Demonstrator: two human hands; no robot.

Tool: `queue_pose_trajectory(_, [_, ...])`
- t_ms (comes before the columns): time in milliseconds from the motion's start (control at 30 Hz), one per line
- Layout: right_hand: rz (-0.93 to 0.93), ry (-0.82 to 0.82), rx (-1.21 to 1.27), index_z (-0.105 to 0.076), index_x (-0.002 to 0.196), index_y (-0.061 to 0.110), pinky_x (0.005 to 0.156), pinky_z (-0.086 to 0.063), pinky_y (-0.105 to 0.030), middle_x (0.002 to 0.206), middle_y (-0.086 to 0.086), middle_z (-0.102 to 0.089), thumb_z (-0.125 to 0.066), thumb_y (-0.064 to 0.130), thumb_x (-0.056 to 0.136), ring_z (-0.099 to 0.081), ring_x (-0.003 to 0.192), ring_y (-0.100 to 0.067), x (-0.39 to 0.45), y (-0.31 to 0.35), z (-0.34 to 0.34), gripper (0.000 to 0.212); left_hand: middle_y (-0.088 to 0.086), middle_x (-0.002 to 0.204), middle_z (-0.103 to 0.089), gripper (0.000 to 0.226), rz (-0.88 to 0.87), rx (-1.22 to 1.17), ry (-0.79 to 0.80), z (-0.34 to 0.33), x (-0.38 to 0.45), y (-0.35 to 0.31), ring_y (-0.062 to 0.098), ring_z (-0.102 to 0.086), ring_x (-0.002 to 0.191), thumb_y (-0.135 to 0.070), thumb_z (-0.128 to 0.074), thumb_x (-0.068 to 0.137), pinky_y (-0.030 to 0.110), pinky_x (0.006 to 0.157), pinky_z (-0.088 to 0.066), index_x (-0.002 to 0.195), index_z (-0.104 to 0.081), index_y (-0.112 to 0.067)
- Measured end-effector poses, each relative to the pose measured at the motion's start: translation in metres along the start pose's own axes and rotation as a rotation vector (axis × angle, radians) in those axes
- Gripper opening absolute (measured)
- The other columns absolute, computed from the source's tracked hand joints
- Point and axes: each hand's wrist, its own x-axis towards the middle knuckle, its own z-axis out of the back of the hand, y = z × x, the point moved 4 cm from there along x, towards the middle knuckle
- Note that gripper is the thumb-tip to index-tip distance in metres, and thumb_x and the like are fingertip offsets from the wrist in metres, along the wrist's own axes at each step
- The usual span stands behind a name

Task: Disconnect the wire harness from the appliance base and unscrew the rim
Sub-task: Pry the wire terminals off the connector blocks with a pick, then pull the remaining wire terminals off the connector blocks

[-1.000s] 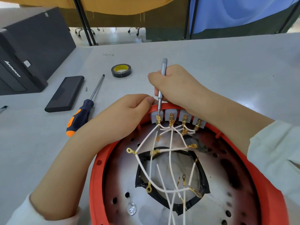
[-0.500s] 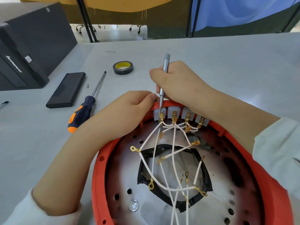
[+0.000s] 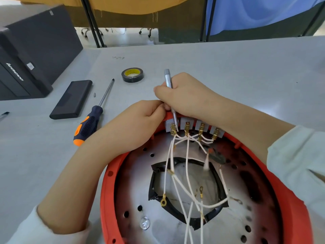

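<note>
Nearby, screwdriver (image 3: 91, 120), tape roll (image 3: 132, 75).

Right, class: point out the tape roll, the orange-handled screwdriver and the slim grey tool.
tape roll (image 3: 132, 75), head view, yellow inner label
orange-handled screwdriver (image 3: 87, 125), head view, handle
slim grey tool (image 3: 168, 78), head view, upper shaft

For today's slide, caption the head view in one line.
Right hand works a thin screwdriver at a wire terminal; left hand steadies the orange rim.
</note>
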Motion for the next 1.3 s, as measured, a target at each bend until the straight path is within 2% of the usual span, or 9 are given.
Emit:
queue_pose_trajectory(200, [-0.027,-0.165,0.22,-0.051,0.046,0.015,0.036,-0.031,-0.012,0.031,0.012,-0.042,-0.049,0.022,0.092,-0.037,0.031,-0.001,0.0,-0.01,0.014,0.047,0.008,0.074,-0.061,0.036,-0.036,-0.021,-0.001,0.0,-0.001,-0.001,0.014,-0.055,0.065,-0.032,-0.034,0.1,0.023,0.068,-0.043,0.074,-0.059,-0.025])
queue_pose_trajectory(400, [0.195,-0.211,0.448,-0.055,0.072,0.006,0.036,-0.031,-0.012,0.046,0.006,-0.054,-0.055,0.031,0.095,-0.038,0.034,-0.005,-0.013,0.004,0.029,0.034,0.007,0.096,-0.07,0.036,-0.003,-0.052,0.055,-0.001,-0.004,-0.001,0.029,-0.063,0.093,-0.035,-0.032,0.1,0.039,0.086,-0.047,0.095,-0.067,-0.031])
queue_pose_trajectory(567, [0.351,-0.02,0.265,-0.067,0.102,0.014,0.033,-0.033,-0.016,0.059,-0.004,-0.067,-0.047,0.039,0.096,-0.047,0.031,-0.025,-0.034,0.022,0.038,0.033,-0.008,0.08,-0.068,0.038,0.013,-0.091,0.043,0.002,-0.007,-0.002,0.011,-0.061,0.075,-0.035,-0.035,0.1,0.013,0.069,-0.043,0.082,-0.068,-0.036])
queue_pose_trajectory(700, [0.36,0.126,-0.012,-0.07,0.092,0.029,0.055,-0.051,-0.032,0.072,0.003,-0.068,-0.058,0.035,0.092,-0.062,0.054,-0.014,-0.056,0.016,0.039,0.013,0.01,0.078,-0.055,0.04,0.031,-0.076,0.043,0.002,-0.008,-0.002,0.01,-0.046,0.065,-0.034,-0.035,0.1,0.016,0.058,-0.038,0.092,-0.061,-0.005])
queue_pose_trajectory(800, [0.334,0.2,-0.094,-0.064,0.09,0.034,0.066,-0.044,-0.01,0.084,0.018,-0.066,-0.056,0.025,0.093,-0.061,0.076,0.002,-0.07,0.006,0.037,0.012,0.019,0.091,-0.061,0.041,0.019,-0.072,0.075,0.001,-0.007,-0.003,0.027,-0.052,0.079,-0.034,-0.034,0.101,0.028,0.077,-0.045,0.097,-0.061,-0.003])
queue_pose_trajectory(900, [0.321,0.264,-0.163,-0.061,0.091,0.033,0.068,-0.038,-0.003,0.082,0.032,-0.061,-0.058,0.018,0.092,-0.057,0.078,0.011,-0.079,0.003,0.033,0.015,0.022,0.098,-0.062,0.044,0.032,-0.07,0.075,0.0,-0.007,-0.003,0.026,-0.054,0.082,-0.034,-0.033,0.101,0.041,0.087,-0.042,0.096,-0.061,0.0])
queue_pose_trajectory(1033, [0.331,0.221,-0.276,-0.052,0.089,0.039,0.059,-0.038,-0.015,0.085,0.023,-0.059,-0.071,0.029,0.079,-0.054,0.072,-0.001,-0.079,0.002,0.03,0.024,-0.007,0.076,-0.067,0.039,-0.001,-0.119,0.043,0.001,-0.007,-0.003,0.0,-0.053,0.072,-0.029,-0.035,0.101,0.015,0.073,-0.041,0.078,-0.065,-0.02])
queue_pose_trajectory(1167, [0.332,0.202,-0.315,-0.048,0.089,0.039,0.068,-0.044,-0.03,0.089,0.014,-0.058,-0.072,0.035,0.076,-0.051,0.082,-0.003,-0.078,0.003,0.027,0.027,0.023,0.093,-0.061,0.04,0.006,-0.109,0.048,0.001,-0.006,-0.002,0.013,-0.046,0.074,-0.029,-0.035,0.101,0.029,0.07,-0.039,0.087,-0.061,-0.003])
queue_pose_trajectory(1300, [0.324,0.263,-0.225,-0.049,0.083,0.033,0.07,-0.047,-0.033,0.087,0.01,-0.06,-0.072,0.021,0.079,-0.056,0.079,-0.009,-0.077,0.006,0.023,0.026,0.027,0.094,-0.059,0.039,0.017,-0.105,0.056,0.001,-0.007,-0.001,0.013,-0.044,0.073,-0.029,-0.035,0.099,0.031,0.064,-0.038,0.091,-0.058,0.002])
